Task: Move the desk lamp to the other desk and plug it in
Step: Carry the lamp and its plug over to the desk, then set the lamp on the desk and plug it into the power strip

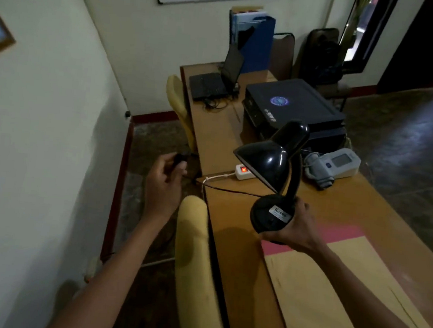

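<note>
**Lamp held above the desk, plug in the other hand**

Here, in the head view, the right hand (292, 229) grips the round base of the black lamp (272, 174), holding it tilted above the near desk (241, 257), clear of the top. The shade leans up and away from that hand, toward the power strip (245, 171), whose switch glows red. A thin black cord (231, 190) runs from the base across to the left hand (165, 183), which is closed around a dark plug (180, 158) off the desk's edge, above the floor. Below the left hand stands a yellow chair (194, 253). Under the right hand lie pink and tan papers (317, 290). Beyond the lamp sit a printer (291, 105) and a laptop (217, 82).
</note>
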